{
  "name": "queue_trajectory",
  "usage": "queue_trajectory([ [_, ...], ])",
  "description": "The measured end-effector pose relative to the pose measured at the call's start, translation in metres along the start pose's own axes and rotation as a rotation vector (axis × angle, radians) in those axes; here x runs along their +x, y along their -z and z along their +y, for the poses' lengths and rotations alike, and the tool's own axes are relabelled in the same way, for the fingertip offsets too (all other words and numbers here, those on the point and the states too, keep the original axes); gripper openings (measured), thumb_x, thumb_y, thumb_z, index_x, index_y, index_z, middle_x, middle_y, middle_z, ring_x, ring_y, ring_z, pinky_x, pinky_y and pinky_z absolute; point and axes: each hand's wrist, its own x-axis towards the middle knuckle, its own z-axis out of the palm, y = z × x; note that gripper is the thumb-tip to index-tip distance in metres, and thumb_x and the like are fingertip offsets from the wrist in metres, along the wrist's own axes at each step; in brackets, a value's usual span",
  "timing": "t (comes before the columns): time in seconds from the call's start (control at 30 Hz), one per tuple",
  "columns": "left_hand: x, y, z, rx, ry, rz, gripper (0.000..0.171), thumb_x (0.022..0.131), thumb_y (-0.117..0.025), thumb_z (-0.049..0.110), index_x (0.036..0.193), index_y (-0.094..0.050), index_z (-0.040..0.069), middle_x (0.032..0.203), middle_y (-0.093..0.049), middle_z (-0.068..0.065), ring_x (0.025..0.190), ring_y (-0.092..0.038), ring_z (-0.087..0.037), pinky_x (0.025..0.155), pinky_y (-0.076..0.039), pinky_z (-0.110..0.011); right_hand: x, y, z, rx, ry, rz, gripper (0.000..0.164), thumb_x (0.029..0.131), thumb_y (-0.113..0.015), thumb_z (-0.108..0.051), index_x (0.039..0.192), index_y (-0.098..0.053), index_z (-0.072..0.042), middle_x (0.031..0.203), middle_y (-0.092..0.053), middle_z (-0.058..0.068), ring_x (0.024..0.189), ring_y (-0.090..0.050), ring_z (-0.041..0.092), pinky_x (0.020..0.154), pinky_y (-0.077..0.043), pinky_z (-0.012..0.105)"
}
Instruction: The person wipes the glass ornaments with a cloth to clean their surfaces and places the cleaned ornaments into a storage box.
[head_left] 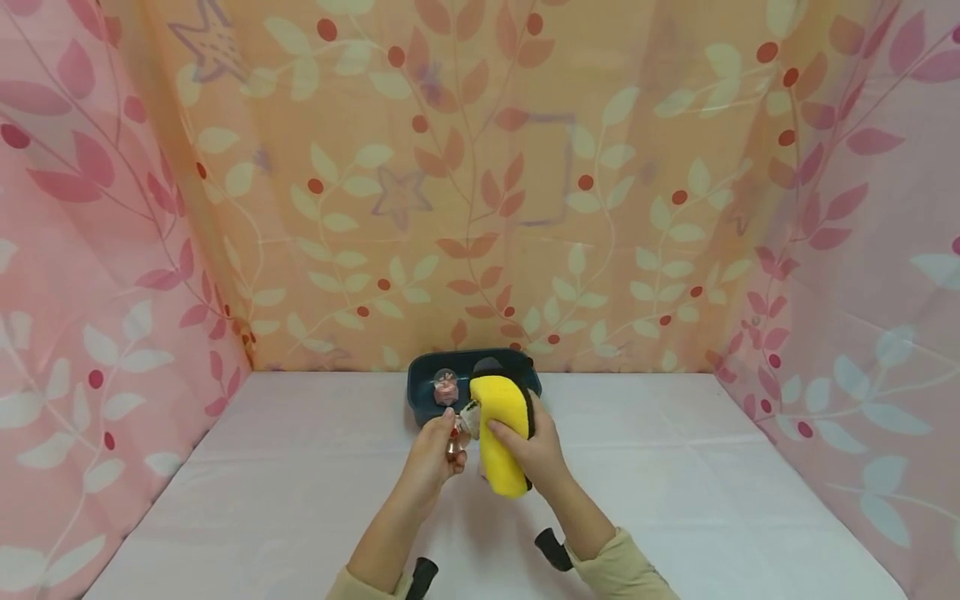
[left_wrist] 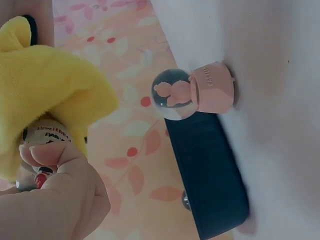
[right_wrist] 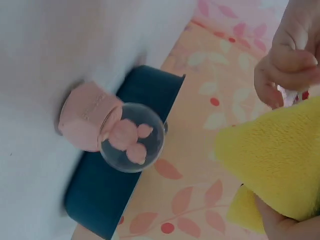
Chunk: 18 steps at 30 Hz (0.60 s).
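My left hand [head_left: 431, 454] grips a small clear glass ornament [left_wrist: 46, 131] printed with lettering and a red patch. My right hand [head_left: 543, 450] holds a soft yellow cloth [head_left: 501, 433] with a black edge, its thumb lying across the front. In the left wrist view the cloth drapes over the ornament's upper part and hides it. On the white table below the hands stands an upright snow globe [right_wrist: 87, 117] with a pink faceted base and pink figures in its clear ball; the hands and cloth mostly cover it in the head view.
Behind the hands, a dark blue tub [head_left: 422, 410] stands near the table's back edge. Inside it are another pink snow globe [head_left: 446, 388] and a dark grey rounded thing [head_left: 487, 366]. Leaf-patterned curtains [head_left: 465, 167] enclose the back and both sides.
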Motion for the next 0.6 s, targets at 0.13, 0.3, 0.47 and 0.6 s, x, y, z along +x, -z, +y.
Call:
queue_trajectory([
  [0.13, -0.0035, -0.0032, 0.0015, 0.08, -0.01, 0.009, 0.04, 0.105, -0.034, 0.043, 0.1, -0.039, 0.003, 0.083, -0.043, -0.006, 0.062, -0.045, -0.014, 0.061, -0.042, -0.024, 0.0004, -0.0076, -0.0003, -0.005, -0.016, -0.069, 0.047, 0.085, -0.071, -0.014, 0.123, -0.047, -0.003, 0.098, -0.056, 0.011, 0.084, -0.057, 0.025, 0.075, -0.049, 0.036],
  [0.3, -0.0051, -0.0072, 0.0029, 0.137, -0.008, 0.004, 0.039, 0.106, -0.032, 0.041, 0.093, -0.041, 0.006, 0.078, -0.042, -0.004, 0.059, -0.044, -0.013, 0.059, -0.041, -0.024, 0.0002, -0.0116, 0.001, 0.011, -0.049, -0.053, 0.05, 0.083, -0.073, -0.011, 0.124, -0.045, -0.003, 0.098, -0.055, 0.011, 0.085, -0.056, 0.025, 0.076, -0.048, 0.037],
  [0.47, -0.0052, -0.0092, 0.0017, 0.136, -0.009, 0.008, 0.039, 0.102, -0.049, 0.035, 0.11, -0.042, -0.003, 0.081, -0.044, -0.005, 0.056, -0.041, -0.012, 0.056, -0.039, -0.023, 0.0009, -0.012, 0.0046, 0.0, -0.057, 0.013, 0.048, 0.084, -0.072, -0.012, 0.123, -0.046, -0.002, 0.097, -0.054, 0.012, 0.083, -0.056, 0.025, 0.075, -0.049, 0.036],
  [0.6, -0.0068, -0.0088, -0.0004, 0.154, -0.019, 0.001, 0.052, 0.101, -0.053, 0.032, 0.129, -0.032, -0.006, 0.088, -0.046, -0.007, 0.056, -0.04, -0.012, 0.057, -0.038, -0.023, 0.0014, -0.0114, 0.0061, 0.034, -0.046, 0.066, 0.045, 0.084, -0.071, -0.011, 0.122, -0.048, 0.0, 0.095, -0.055, 0.013, 0.081, -0.057, 0.024, 0.073, -0.05, 0.036],
])
